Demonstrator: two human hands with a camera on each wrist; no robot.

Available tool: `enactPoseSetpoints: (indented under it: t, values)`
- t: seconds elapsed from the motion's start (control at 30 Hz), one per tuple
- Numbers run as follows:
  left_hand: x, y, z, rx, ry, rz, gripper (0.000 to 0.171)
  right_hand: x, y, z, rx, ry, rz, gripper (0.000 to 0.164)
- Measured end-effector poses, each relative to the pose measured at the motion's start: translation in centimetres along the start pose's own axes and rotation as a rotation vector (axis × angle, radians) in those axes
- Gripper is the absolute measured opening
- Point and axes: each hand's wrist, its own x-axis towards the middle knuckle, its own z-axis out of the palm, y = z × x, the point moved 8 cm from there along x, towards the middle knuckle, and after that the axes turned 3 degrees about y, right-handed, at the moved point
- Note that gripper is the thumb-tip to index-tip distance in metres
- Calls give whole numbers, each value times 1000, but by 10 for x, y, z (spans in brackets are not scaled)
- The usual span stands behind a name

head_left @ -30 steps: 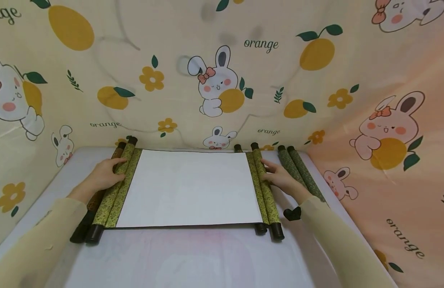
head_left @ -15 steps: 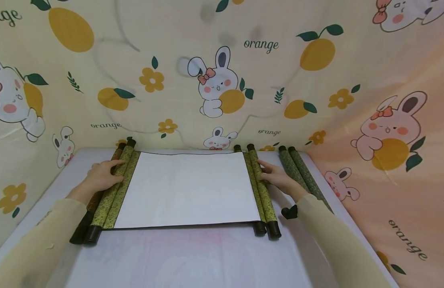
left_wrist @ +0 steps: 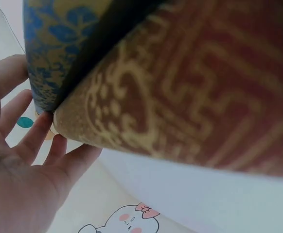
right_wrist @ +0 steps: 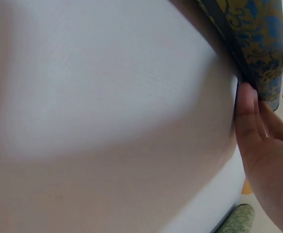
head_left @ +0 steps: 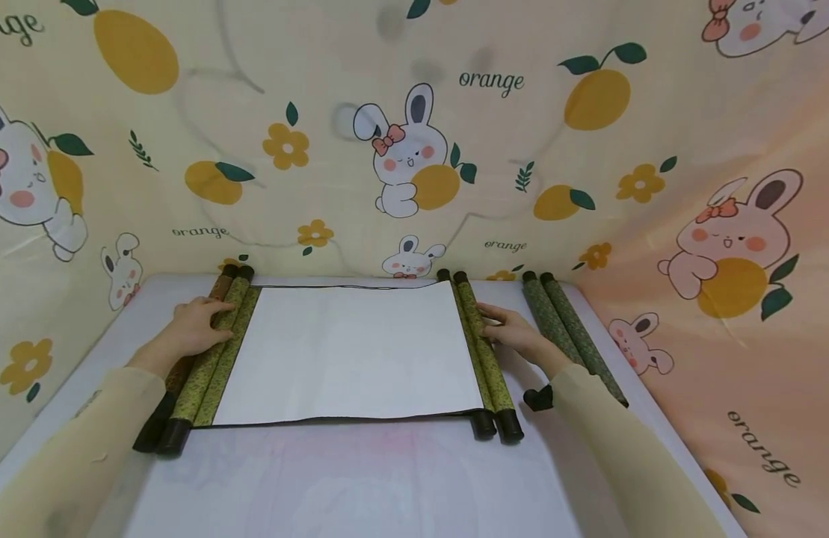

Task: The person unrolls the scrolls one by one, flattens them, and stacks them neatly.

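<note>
A scroll with a blank white sheet (head_left: 347,351) lies partly unrolled between two yellow-green patterned rolls with black end caps. My left hand (head_left: 190,329) holds the left roll (head_left: 205,373) from its outer side, thumb on the near part. In the left wrist view this roll (left_wrist: 59,43) looks blue and gold, and the fingertips are right at its edge. Against it lies a brown-red patterned roll (left_wrist: 204,97). My right hand (head_left: 518,335) grips the right roll (head_left: 495,373), thumb on the near side; in the right wrist view some fingers curl behind that roll (right_wrist: 258,43).
Two grey-green rolls (head_left: 555,321) lie side by side toward the table's right edge. A small black object (head_left: 538,398) sits by the right sleeve. The white table (head_left: 387,486) meets a cloth backdrop (head_left: 414,149) printed with rabbits and oranges.
My right hand and the right roll have shifted slightly left, so less white sheet shows. The sheet's far and near edges now bow a little. The left hand has barely moved.
</note>
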Motion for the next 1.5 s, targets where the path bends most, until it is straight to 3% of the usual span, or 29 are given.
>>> enactPoseSetpoints:
  t: [0.33,0.67,0.83,1.0,1.23,1.5]
  values:
    - [-6,1,3,4,-32,25,58,-7,-4,2,-86,37,-24,57]
    - [-13,8,3,-62,-75,6,58,-20,-8,-2,-114,59,-22,54]
    - [-15,19,4,-133,-52,-6,57,-33,-14,-2,-94,70,-27,56]
    - [-16,54,-7,-190,-9,24,57,-50,-24,-7,-76,103,-58,54]
    - [-7,127,-22,-348,121,143,52,-78,-42,-28,-154,210,-122,52]
    - [6,200,-16,-484,234,234,51,-106,-41,-63,-214,364,-221,48]
